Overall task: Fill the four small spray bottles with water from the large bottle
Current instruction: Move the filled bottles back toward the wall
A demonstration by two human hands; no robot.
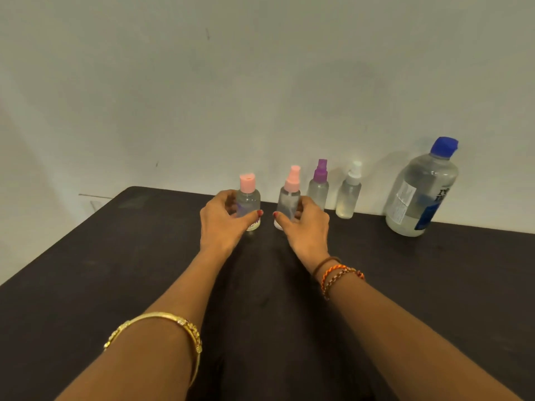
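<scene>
left hand point(223, 221) curls round flip-cap bottle point(248, 202) | right hand point(304, 224) curls round pink spray bottle point(289, 198) | both upright on table point(115, 256), likely being drawn forward for uncapping | purple bottle point(318, 188), white bottle point(348, 198) just right of the grips, untouched | large bottle point(419, 192) far right, capped, well apart from hands

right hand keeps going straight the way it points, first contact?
The right hand already grips the pink spray bottle; pushing on, that bottle would probably meet the wall behind, though depth is unclear.
</scene>
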